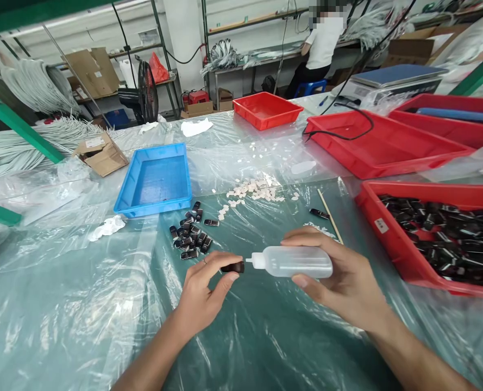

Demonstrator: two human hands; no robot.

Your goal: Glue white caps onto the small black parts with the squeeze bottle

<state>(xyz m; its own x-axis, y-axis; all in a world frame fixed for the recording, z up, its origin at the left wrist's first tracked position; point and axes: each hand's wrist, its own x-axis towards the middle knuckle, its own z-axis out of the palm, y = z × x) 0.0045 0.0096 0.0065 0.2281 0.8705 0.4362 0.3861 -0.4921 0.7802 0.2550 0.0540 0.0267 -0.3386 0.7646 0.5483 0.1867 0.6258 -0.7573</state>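
Between the thumb and fingers of my left hand [204,290] is a small dark piece [233,267]. My right hand [343,277] grips a translucent squeeze bottle [298,262], lying level with its thin nozzle pointing left at the end of the dark piece. Nozzle and piece are very close; whether they touch I cannot tell. Beyond my left hand lies a pile of similar dark pieces [192,234]. Many small whitish pieces [255,190] are scattered past the bottle. A thin stick [330,216] and a single dark piece [319,214] rest beyond my right hand.
A blue tray [162,179] stands at the left back. On the right, a red bin [388,260] holds many dark pieces. More red trays [268,108] stand farther back, near a scale [400,79]. A person in white [325,43] sits in the background. Plastic sheeting covers the table [82,309].
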